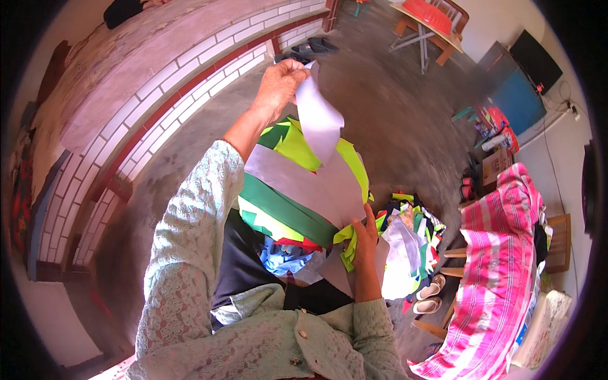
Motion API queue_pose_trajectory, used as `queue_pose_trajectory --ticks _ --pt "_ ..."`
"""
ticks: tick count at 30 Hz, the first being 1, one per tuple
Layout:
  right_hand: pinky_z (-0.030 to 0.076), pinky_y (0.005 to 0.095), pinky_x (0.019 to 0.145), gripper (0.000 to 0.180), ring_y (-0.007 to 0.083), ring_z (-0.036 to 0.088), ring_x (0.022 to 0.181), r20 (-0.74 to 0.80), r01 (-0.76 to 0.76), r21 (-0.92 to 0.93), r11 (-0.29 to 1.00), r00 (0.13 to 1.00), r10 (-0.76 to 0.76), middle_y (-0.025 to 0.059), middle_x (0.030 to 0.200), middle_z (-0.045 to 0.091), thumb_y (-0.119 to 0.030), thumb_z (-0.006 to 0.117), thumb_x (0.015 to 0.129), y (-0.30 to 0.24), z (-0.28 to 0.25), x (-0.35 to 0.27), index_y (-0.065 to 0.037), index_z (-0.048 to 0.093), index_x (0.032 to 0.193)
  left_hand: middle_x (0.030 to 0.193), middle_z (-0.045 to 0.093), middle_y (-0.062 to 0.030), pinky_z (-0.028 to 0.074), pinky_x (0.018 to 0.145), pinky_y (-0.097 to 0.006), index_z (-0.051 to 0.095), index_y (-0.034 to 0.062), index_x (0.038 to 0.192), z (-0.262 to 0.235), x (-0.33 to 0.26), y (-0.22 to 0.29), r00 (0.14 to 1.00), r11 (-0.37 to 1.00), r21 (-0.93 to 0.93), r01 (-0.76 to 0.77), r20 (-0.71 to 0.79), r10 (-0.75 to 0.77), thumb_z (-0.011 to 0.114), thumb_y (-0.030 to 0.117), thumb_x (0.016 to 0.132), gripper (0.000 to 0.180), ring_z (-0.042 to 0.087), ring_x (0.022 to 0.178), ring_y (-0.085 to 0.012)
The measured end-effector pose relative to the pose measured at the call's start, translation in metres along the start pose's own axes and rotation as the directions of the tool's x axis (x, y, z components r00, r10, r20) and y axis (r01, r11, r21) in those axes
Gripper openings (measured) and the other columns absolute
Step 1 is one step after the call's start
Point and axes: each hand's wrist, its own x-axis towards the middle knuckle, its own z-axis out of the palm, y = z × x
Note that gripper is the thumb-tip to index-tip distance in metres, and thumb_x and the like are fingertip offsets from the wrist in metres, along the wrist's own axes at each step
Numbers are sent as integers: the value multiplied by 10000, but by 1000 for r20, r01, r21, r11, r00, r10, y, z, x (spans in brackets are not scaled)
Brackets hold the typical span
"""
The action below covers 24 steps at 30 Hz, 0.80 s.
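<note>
My left hand, raised and stretched away from me, pinches the top end of a pale grey-white fabric strip. The strip hangs and curls over a spread of cut fabric pieces on my lap. Among these are a wide grey piece, a dark green piece and bright yellow-green pieces. My right hand, lower and to the right, is closed around a yellow-green scrap beside the spread's edge. Part of its grip is hidden by the hand itself.
A heap of mixed fabric scraps lies on the floor at right, beside light-coloured shoes. A pink checked cloth drapes over wooden furniture. At left runs a white-brick-faced platform. A folding table stands far off.
</note>
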Motion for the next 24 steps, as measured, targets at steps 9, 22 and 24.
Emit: queue_pose_trajectory --ticks 9,22,24 --pt "386 214 393 564 110 495 457 -2 63 -88 994 998 -63 25 685 546 -137 554 846 21 -14 13 -90 364 1375 763 616 -15 535 485 -246 590 72 938 -41 8 11 982 995 -70 -70 -178 57 533 156 914 104 573 597 -82" --pt "386 210 399 518 99 494 465 7 36 -57 998 999 -36 14 683 549 -115 535 858 18 -12 11 -71 391 1354 763 599 -58 533 448 -287 548 37 1033 -113 -5 -42 890 991 -99 95 -438 -129 524 114 883 170 576 585 -139" --pt "385 209 403 515 97 495 473 8 34 -48 998 999 -34 15 690 550 -116 535 859 17 -12 11 -68 394 1352 767 600 -65 535 450 -289 546 34 1036 -116 -5 -46 883 986 -131 107 -443 -155 523 113 884 173 583 592 -146"
